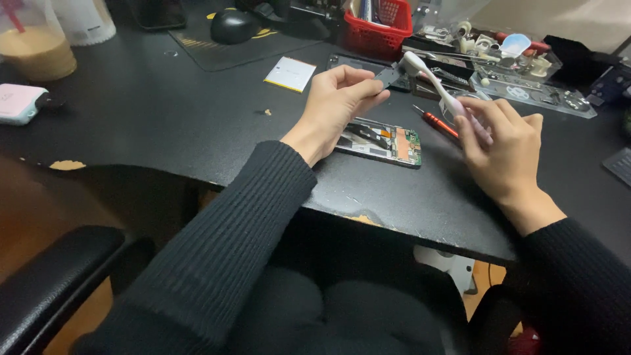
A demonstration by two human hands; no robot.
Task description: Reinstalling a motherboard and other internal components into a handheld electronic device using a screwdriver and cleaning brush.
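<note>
L hand (pixel 338 98) pinches a small dark flat part (pixel 388 76) by its edge, just above the opened phone (pixel 381 141) on the black desk (pixel 164 112). R hand (pixel 503 148) is clenched round a pale toothbrush (pixel 437 89), head near the part. Part looks thin, light, prob fragile; edge hold suits it. Red screwdriver (pixel 439 125) lies between the hands.

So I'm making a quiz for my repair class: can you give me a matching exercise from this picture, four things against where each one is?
Things:
1. toothbrush
2. small dark part
3. opened phone
4. red basket

Places:
A. flat on the desk between the two hands
B. at the back of the desk
C. held in the right hand
D. pinched in the left hand

Pairs: 1-C, 2-D, 3-A, 4-B
</note>
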